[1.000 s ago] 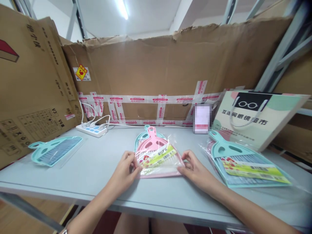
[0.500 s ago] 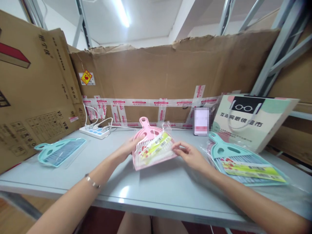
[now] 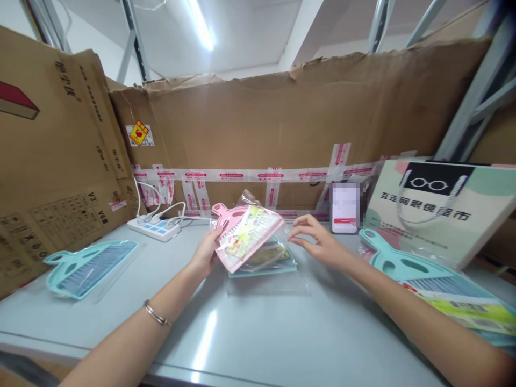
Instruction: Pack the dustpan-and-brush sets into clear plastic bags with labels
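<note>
A pink dustpan and brush set (image 3: 252,231) in clear plastic, with a yellow-green label, is tilted above the table in my left hand (image 3: 206,251), whose fingers are closed round its left side. Beneath it, partly covered, lies a teal dustpan (image 3: 262,272) in a clear bag. My right hand (image 3: 312,239) hovers to the right of the pink set, fingers apart and holding nothing. Another bagged teal dustpan with a bluish brush (image 3: 91,269) rests at the left. At the right, a labelled teal dustpan set (image 3: 419,271) lies partly behind my right forearm.
A white power strip (image 3: 155,228) with plugged cables sits at the back left. A phone (image 3: 344,208) stands upright near a paper carrier bag (image 3: 439,215). Large cardboard boxes (image 3: 258,129) wall the back and left of the grey table (image 3: 242,333).
My left hand has tilted and shifted the pink set leftward, and the teal dustpan under it now shows. My right hand has come away from the set's edge and opened.
</note>
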`<state>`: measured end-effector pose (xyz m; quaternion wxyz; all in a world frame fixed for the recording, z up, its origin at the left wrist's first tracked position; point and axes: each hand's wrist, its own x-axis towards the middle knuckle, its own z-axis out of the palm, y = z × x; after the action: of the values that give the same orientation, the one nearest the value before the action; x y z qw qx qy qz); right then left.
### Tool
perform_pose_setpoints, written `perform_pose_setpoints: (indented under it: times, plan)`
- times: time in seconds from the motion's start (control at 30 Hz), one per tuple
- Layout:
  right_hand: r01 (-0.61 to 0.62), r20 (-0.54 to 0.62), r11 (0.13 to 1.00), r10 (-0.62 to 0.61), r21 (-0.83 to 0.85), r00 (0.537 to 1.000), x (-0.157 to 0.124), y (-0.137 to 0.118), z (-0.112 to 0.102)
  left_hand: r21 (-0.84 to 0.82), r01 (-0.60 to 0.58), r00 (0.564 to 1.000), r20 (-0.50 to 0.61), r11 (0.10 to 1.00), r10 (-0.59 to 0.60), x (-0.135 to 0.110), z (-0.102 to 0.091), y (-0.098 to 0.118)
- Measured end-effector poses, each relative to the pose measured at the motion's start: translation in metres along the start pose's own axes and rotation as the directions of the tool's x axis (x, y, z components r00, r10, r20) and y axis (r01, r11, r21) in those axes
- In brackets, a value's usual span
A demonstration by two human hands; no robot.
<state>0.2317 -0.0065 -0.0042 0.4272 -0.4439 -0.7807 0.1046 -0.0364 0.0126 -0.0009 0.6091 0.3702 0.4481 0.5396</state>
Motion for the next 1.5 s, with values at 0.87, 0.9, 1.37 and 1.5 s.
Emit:
perform_pose_setpoints:
  times: [0.87,0.9,1.37,1.5]
  plan:
    - [-0.441,0.235,0.227,0.594,0.868,0.769,-0.008,-0.036,0.036,0.248,-0.125,0.978,0.194,0.961,0.077,-0.003,0.012,-0.012]
    - [-0.440,0.238,0.217,0.598,0.871,0.765,-0.008,-0.034,0.035,0.229,-0.077,0.964,0.264,0.970,0.014,-0.003,0.012,-0.011]
    - [-0.525,0.261,0.310,0.606,0.792,0.751,-0.004,-0.014,0.018,0.310,-0.037,0.963,0.266,0.950,-0.049,0.016,-0.028,0.025]
    - [-0.420,-0.048,0.552,0.644,0.720,0.764,-0.004,0.004,-0.004,0.361,-0.130,0.989,-0.014,0.923,0.145,0.026,-0.065,0.051]
